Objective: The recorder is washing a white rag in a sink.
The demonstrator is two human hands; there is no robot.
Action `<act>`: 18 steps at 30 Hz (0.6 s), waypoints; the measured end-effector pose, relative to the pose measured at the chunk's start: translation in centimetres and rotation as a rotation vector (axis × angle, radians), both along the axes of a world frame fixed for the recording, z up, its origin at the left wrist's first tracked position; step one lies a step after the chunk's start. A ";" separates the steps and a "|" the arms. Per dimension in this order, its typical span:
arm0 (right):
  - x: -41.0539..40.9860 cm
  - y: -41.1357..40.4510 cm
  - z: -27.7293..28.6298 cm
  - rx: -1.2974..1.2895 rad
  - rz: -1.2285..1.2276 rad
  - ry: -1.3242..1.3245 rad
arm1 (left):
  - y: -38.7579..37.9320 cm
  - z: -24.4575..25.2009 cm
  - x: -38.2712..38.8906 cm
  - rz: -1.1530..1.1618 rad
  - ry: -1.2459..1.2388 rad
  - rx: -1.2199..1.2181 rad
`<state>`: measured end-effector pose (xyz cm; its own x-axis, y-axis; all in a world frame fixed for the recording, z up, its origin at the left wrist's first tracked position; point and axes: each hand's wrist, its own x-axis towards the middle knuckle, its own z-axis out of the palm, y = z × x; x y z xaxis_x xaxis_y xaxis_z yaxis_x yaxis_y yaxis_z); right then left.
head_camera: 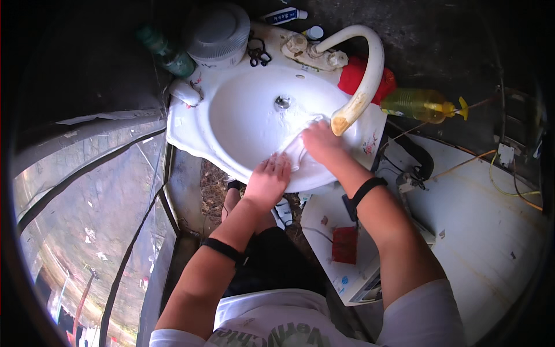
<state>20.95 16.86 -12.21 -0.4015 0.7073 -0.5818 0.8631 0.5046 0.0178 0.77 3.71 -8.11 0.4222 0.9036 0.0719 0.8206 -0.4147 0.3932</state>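
A wet white cloth [296,152] lies against the inner right wall of a white ceramic washbasin [240,117]. My right hand [321,139] is closed on the cloth's upper part, just below the mouth of the curved, yellowed faucet spout [376,56]. At the basin's front rim my left hand [269,175] holds the cloth's lower end, fingers together and pointing inward. Its fingertips are partly lost against the cloth. Past both hands, a metal drain [282,102] sits in the bowl.
Behind the bowl stand a lidded white tub [219,37], a green bottle [171,56], black scissors [259,54] and a toothpaste tube [284,16]. A red cloth [353,76] and a yellow pump bottle [414,105] lie right. A white appliance [321,256] stands below.
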 end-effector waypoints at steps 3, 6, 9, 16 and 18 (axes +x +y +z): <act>-0.9 1.5 1.2 -0.004 -0.036 0.000 | -0.1 -0.3 0.0 -0.021 0.029 -0.005; -7.6 0.0 4.3 -0.417 0.504 -0.055 | -1.1 -0.1 -1.2 0.000 0.036 -0.066; -4.5 -0.6 2.6 -0.107 -0.083 -0.161 | -1.1 0.0 -0.8 -0.011 0.030 -0.025; -3.2 0.5 11.0 -0.187 -0.049 -0.044 | -0.9 -0.3 -0.8 0.002 0.058 -0.061; -4.1 0.6 15.7 -0.120 -0.190 -0.032 | -0.6 -0.3 -0.5 0.013 0.061 -0.018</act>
